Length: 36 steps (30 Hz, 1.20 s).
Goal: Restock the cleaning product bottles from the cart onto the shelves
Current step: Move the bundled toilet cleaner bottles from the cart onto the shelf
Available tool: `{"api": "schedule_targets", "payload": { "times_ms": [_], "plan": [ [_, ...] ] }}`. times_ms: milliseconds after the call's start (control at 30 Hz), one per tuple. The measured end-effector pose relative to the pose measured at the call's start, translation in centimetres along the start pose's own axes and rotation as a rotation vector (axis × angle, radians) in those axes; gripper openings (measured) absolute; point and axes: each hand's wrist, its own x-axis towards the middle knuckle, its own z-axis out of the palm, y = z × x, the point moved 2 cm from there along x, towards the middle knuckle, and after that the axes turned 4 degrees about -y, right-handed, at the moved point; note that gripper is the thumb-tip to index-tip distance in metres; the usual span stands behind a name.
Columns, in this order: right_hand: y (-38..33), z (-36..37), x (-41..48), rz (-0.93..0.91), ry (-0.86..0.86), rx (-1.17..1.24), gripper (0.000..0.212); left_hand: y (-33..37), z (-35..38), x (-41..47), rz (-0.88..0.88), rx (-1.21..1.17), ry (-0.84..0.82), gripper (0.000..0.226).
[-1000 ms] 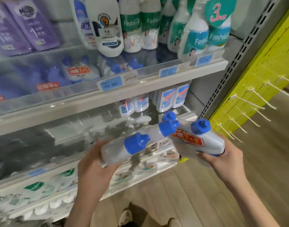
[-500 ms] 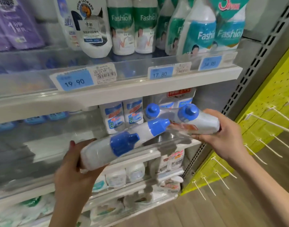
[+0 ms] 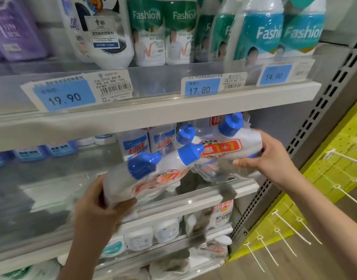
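Note:
My left hand [image 3: 96, 205] grips the base of a twin pack of white bottles with blue caps [image 3: 145, 176], tilted with the caps up and to the right. My right hand [image 3: 274, 158] holds a second twin pack [image 3: 224, 146] with a red "1+1" label, lying almost flat. Its caps point left, over the front rail of the middle shelf [image 3: 224, 190]. The two packs touch near their caps. Similar white bottles with blue labels [image 3: 137, 144] stand at the back of that shelf.
The upper shelf [image 3: 153, 114] carries green and blue "Fashion" bottles [image 3: 258, 31] behind price tags. Lower shelves hold more white bottles [image 3: 165, 229]. A grey slotted upright [image 3: 307, 128] and a yellow pegboard [image 3: 325, 178] with white hooks stand at the right.
Both hands have risen with their packs from below the middle shelf to its front rail. The right pack has moved in toward the shelf opening.

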Motion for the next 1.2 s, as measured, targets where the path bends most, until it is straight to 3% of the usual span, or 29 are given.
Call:
{"api": "schedule_targets", "payload": {
  "times_ms": [67, 167, 400, 500, 667, 833, 967, 1133, 1200],
  "plan": [
    [0.3, -0.1, 0.7, 0.011, -0.057, 0.024, 0.064, -0.4, 0.2, 0.3, -0.043, -0.08, -0.006, 0.053],
    [0.8, -0.4, 1.2, 0.019, -0.108, 0.058, 0.063, -1.3, 0.3, 0.6, -0.07, -0.125, -0.046, 0.066],
    [2.1, -1.1, 1.4, 0.028, -0.133, 0.143, 0.061, -3.2, -0.3, 1.5, -0.179, -0.263, -0.023, 0.053],
    [2.7, -1.6, 1.5, 0.051, -0.174, 0.165, 0.064, -4.3, -0.4, 1.7, -0.181, -0.318, -0.028, 0.06],
    [3.5, -1.1, 1.5, 0.023, -0.114, 0.147, 0.064, -3.4, 0.6, 2.2, -0.17, -0.375, -0.054, 0.046],
    [6.0, -0.7, 1.2, 0.086, 0.066, 0.318, 0.07, -5.1, 0.6, 3.0, -0.177, -0.393, -0.075, 0.058],
    [7.2, -0.8, 1.5, 0.12, 0.098, 0.407, 0.073, -5.5, 0.6, 3.6, -0.162, -0.407, -0.075, 0.101],
    [7.0, 0.9, 2.2, 0.133, 0.111, 0.514, 0.073, -5.4, 1.0, 4.4, -0.179, -0.403, -0.104, 0.093],
    [6.9, 1.8, 2.6, 0.121, 0.084, 0.492, 0.06, -5.6, 1.1, 4.8, -0.197, -0.414, -0.111, 0.068]
  ]
}}
